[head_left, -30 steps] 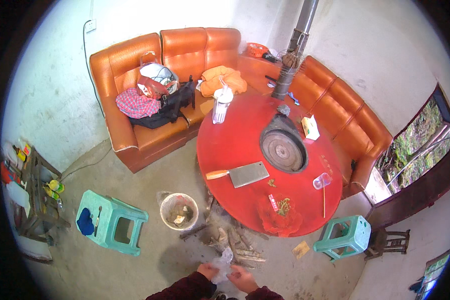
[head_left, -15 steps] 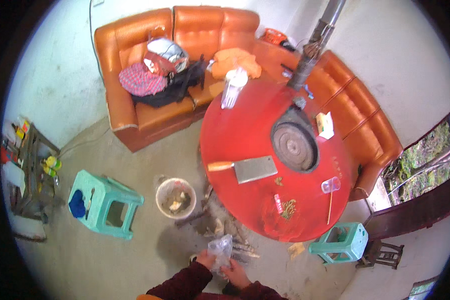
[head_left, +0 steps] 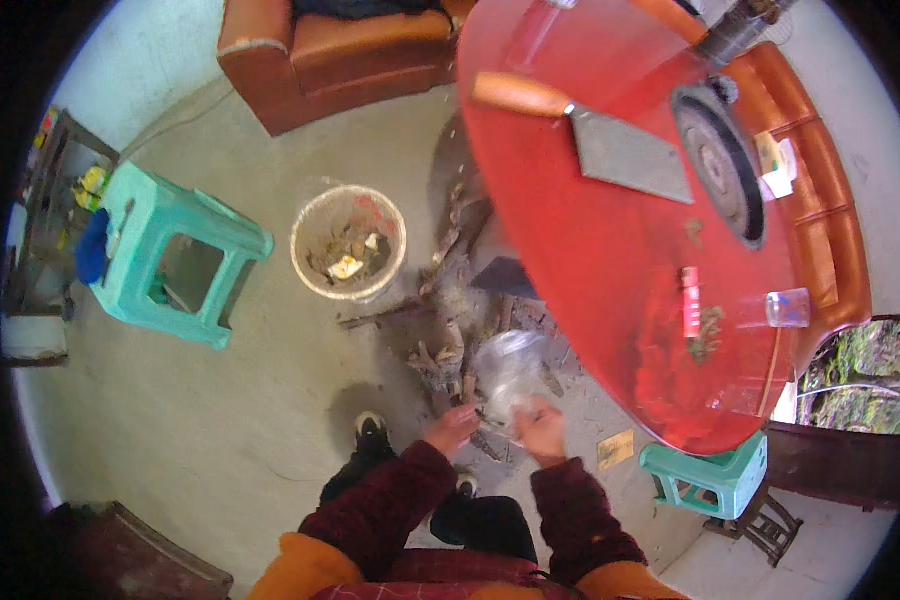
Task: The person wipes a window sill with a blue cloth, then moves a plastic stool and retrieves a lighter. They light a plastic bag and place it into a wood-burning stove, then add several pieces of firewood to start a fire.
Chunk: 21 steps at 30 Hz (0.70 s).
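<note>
A clear plastic bag (head_left: 510, 368), blurred by motion, spreads out in front of me above the floor. My right hand (head_left: 541, 430) is closed on its near right edge, fingers curled. My left hand (head_left: 452, 431) grips the near left side, fingertips pressed together at the edge. Whether anything lies inside the bag I cannot make out. Beyond it, to the right, stands the red round table (head_left: 590, 270), with a cleaver (head_left: 630, 155) lying on it. On the same tabletop are a small red-and-white packet (head_left: 690, 302) and a greenish heap of bits (head_left: 706, 335).
Left of the table a pale bucket (head_left: 398, 240) holds scraps. Sticks and bark (head_left: 440, 365) litter the floor under the table edge. A green stool (head_left: 150, 240) stands left, another green stool (head_left: 725, 470) right. A clear cup (head_left: 788, 308) and the round stove plate (head_left: 715, 165) are on the table.
My view has tipped down and come closer to the table and bucket. The bag is more spread out, and my hands have moved further apart and away from my body.
</note>
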### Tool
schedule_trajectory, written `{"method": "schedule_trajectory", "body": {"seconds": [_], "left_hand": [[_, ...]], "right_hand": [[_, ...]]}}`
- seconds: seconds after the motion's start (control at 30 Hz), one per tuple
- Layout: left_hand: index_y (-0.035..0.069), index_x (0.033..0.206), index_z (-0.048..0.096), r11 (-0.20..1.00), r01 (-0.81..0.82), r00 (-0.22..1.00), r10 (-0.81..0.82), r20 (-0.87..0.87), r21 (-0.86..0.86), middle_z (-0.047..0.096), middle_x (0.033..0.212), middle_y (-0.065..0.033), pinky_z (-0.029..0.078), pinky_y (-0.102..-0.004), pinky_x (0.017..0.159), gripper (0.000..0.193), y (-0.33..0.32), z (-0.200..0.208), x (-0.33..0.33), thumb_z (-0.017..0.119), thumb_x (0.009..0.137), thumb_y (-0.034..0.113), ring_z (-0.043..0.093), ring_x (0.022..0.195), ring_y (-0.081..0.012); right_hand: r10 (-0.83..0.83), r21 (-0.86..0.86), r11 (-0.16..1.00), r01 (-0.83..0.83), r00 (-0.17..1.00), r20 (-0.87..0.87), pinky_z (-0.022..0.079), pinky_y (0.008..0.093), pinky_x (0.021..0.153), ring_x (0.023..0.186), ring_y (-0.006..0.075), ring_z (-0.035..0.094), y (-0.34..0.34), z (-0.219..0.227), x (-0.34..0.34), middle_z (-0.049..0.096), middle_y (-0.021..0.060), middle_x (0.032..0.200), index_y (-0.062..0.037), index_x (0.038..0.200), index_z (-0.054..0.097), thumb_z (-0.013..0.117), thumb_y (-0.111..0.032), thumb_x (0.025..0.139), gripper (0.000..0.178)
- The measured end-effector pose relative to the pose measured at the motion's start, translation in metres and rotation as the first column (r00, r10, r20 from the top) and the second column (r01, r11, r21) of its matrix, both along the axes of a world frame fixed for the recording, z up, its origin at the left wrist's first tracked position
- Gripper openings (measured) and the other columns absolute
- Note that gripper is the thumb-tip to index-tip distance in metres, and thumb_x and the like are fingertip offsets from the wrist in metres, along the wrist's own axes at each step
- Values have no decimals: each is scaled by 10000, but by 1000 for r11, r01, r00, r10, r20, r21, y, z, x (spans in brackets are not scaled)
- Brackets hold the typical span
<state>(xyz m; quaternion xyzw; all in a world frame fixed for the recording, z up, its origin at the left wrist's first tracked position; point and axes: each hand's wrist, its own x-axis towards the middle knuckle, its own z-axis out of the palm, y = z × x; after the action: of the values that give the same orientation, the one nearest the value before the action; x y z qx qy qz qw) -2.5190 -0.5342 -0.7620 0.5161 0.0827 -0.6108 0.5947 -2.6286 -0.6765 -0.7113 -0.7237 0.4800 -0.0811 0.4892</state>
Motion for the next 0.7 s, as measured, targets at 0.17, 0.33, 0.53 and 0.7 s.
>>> {"method": "schedule_trajectory", "body": {"seconds": [0.17, 0.33, 0.53, 0.7], "left_hand": [[13, 1062, 597, 982, 123, 982, -99, 164, -147, 616, 908, -19, 445, -260, 754, 262, -18, 8, 63, 598, 843, 158, 555, 833, -111], [-7, 1028, 597, 938, 189, 929, -74, 362, -291, 606, 900, -26, 440, -267, 772, 240, 7, 72, 105, 619, 819, 109, 541, 835, -111], [-32, 1035, 586, 861, 432, 734, -161, 660, -270, 602, 943, -94, 425, -275, 809, 253, 29, 101, 101, 616, 793, 34, 542, 913, -141], [-43, 1030, 581, 910, 400, 739, -250, 626, -109, 601, 964, -126, 423, -282, 807, 265, 38, 102, 98, 630, 778, 26, 562, 932, -188]], "right_hand": [[-300, 6, 951, 308, 919, 257, 388, 253, 427, 479, 106, 492, -82, -37, 8, 535, 27, 610, -1, 892, 568, 605, -132, 815, 156], [-487, 34, 858, 513, 791, 371, 354, 245, 424, 466, 106, 456, -132, -62, 13, 518, 22, 621, -26, 820, 553, 619, -128, 799, 123], [-571, 287, 821, 494, 699, 430, 357, 256, 453, 571, 124, 481, -162, -89, 6, 523, 32, 698, -51, 833, 566, 588, -80, 785, 60], [-644, 467, 745, 476, 695, 319, 434, 323, 501, 581, 208, 539, -189, -108, -8, 562, 63, 713, -55, 867, 572, 601, -64, 735, 135]]}}
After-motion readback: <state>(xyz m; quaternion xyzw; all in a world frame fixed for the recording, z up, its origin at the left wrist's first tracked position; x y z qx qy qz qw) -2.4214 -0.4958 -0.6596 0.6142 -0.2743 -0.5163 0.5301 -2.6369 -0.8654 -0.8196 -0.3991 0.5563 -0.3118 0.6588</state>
